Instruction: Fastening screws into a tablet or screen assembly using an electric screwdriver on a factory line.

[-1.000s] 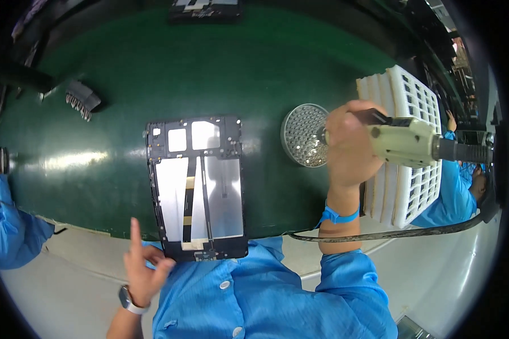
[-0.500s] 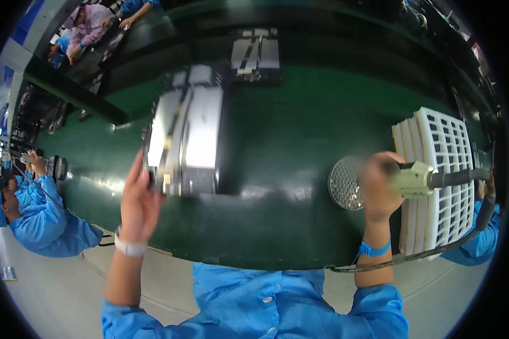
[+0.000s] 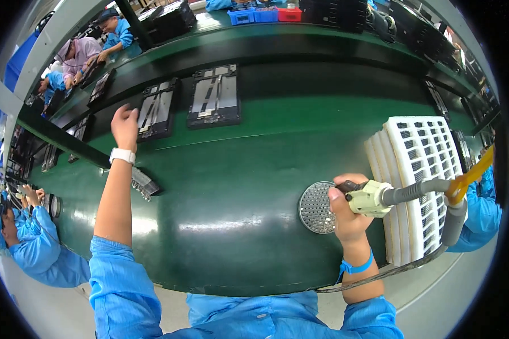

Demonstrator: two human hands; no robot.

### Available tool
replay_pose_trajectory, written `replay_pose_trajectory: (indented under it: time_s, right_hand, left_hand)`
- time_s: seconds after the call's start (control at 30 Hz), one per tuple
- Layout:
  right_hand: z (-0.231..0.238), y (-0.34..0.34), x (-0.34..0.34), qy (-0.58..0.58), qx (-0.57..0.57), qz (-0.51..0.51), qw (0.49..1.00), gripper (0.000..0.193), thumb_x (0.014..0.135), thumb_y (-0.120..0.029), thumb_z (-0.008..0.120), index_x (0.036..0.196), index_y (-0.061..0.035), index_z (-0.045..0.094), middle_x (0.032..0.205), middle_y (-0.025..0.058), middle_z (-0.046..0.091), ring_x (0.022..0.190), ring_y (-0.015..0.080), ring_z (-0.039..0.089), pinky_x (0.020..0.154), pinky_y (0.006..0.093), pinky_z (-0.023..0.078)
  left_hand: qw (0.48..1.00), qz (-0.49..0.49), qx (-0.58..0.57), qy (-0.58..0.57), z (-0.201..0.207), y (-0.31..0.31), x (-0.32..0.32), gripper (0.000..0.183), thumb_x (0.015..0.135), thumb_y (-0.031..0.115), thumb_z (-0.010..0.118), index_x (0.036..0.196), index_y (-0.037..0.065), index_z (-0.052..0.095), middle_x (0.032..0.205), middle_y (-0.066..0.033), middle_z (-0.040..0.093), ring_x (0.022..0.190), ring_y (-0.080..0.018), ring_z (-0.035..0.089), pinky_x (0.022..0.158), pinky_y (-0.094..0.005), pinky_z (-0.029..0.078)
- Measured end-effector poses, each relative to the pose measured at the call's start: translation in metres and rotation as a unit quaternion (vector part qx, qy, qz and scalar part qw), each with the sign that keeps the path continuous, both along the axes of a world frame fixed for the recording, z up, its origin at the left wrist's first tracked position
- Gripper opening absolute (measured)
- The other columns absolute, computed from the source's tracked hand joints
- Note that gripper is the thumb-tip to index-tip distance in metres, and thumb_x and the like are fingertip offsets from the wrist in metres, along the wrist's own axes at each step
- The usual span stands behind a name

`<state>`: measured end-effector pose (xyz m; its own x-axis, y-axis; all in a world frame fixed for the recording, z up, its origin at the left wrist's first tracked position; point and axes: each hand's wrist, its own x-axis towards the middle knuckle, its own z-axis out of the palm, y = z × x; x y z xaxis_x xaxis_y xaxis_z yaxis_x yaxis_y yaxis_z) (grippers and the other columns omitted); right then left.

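Note:
My left hand [image 3: 125, 125], wearing a white wristband, is raised at the far left, fingers loosely bent and apart with nothing visible between them. Right beside it lies an opened tablet-like device [image 3: 156, 110], black-framed with silver battery cells. A second such device [image 3: 215, 96] lies to its right. My right hand [image 3: 349, 217], with a blue wrist strap, is wrapped around a pale green power screwdriver [image 3: 370, 199] with a grey cable. The tool is held sideways over the right edge of a round grey dish with a dotted surface [image 3: 316, 212].
A grey bristle brush [image 3: 144, 183] lies by my left forearm on the green bench [image 3: 232, 260]. White grid trays [image 3: 427, 181] stand stacked at the right. A dark green post [image 3: 65, 138] crosses the left. Co-workers sit at left and right; blue and red bins [image 3: 266, 15] are at the back.
The device gripped by my left hand has moved farther back and now lies beside the second one; the hand has come off it. My right hand and screwdriver remain by the dish.

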<state>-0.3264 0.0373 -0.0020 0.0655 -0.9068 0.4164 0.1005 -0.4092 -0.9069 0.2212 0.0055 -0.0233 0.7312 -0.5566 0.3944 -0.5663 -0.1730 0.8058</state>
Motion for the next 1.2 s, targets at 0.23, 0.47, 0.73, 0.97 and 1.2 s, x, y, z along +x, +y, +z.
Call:
replay_pose_trajectory:
  time_s: [0.23,0.47,0.73,0.97,1.2]
  right_hand:
    - [0.011,0.001,0.009,0.062,-0.1,0.037,0.992,0.022,0.083,0.0,0.075,0.103,-0.0026,0.065,0.098,0.0075,0.067,0.083,0.013,0.063,0.075,0.0279,0.052]
    - [0.002,-0.013,0.013,0.02,-0.111,0.062,0.992,0.027,0.077,0.005,0.077,0.1,-0.0001,0.063,0.088,0.0075,0.068,0.081,0.0121,0.065,0.068,0.0263,0.053]
    - [0.01,-0.013,0.01,-0.105,0.063,0.003,0.993,0.02,0.079,0.004,0.066,0.098,0.0031,0.061,0.068,0.004,0.056,0.051,0.0096,0.05,0.046,0.0241,0.041]
    - [-0.001,-0.017,0.02,-0.131,0.113,0.067,0.983,0.017,0.076,0.007,0.065,0.093,0.0045,0.061,0.069,0.005,0.058,0.051,0.0092,0.052,0.046,0.0243,0.041]
    - [-0.011,0.0,0.031,-0.133,0.109,0.128,0.977,0.019,0.077,0.009,0.064,0.094,0.0031,0.061,0.071,0.0051,0.059,0.052,0.0086,0.053,0.045,0.0236,0.041]
  left_hand:
    - [0.853,-0.223,0.464,0.085,0.033,-0.075,-0.11,0.128,0.065,0.048,0.091,0.158,0.007,0.014,0.147,-0.0184,0.046,0.118,-0.0333,0.056,0.08,-0.0509,0.052]
    - [0.879,-0.218,0.279,0.319,0.022,-0.047,-0.074,0.073,0.081,0.033,0.08,0.139,0.009,0.044,0.109,-0.0011,0.065,0.097,-0.0135,0.061,0.073,-0.0346,0.046]
    - [0.83,-0.36,0.045,0.424,0.035,0.104,-0.203,0.049,0.093,0.012,0.066,0.135,-0.005,0.049,0.12,-0.0098,0.065,0.105,-0.0143,0.064,0.095,-0.0308,0.05]
    - [0.856,-0.303,0.114,0.403,0.016,0.218,-0.262,0.071,0.086,0.008,0.073,0.145,-0.009,0.038,0.122,-0.0127,0.064,0.106,-0.0169,0.063,0.093,-0.0309,0.049]
    - [0.912,-0.219,0.18,-0.297,0.021,0.206,-0.173,0.043,0.088,0.007,0.068,0.13,0.0,0.06,0.121,-0.0183,0.061,0.104,-0.0306,0.06,0.093,-0.0408,0.046]
